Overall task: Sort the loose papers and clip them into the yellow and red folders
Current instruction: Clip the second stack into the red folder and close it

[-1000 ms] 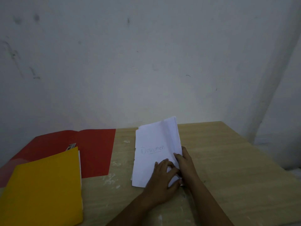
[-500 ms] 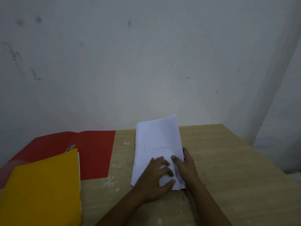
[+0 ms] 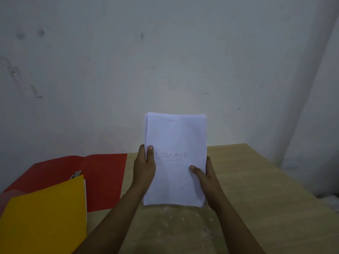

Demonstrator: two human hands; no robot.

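Up off the wooden table [image 3: 256, 180] comes the white paper stack marked "Dokumen" [image 3: 176, 162], upright now, left hand [image 3: 145, 167] and right hand [image 3: 205, 175] gripping its edges, thumbs in front; the closed yellow folder [image 3: 44, 217] and open red folder [image 3: 102, 176] lie left of the left hand.

Papers [image 3: 176, 180] held upright between both hands above worktop [image 3: 247, 189], two folders at left, one folder [image 3: 45, 217] overlapping the other [image 3: 102, 180]

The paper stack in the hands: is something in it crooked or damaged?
Slightly. The paper stack is not squared: sheet edges step out along its top and left side. No tears show. The left hand and right hand hold its sides.
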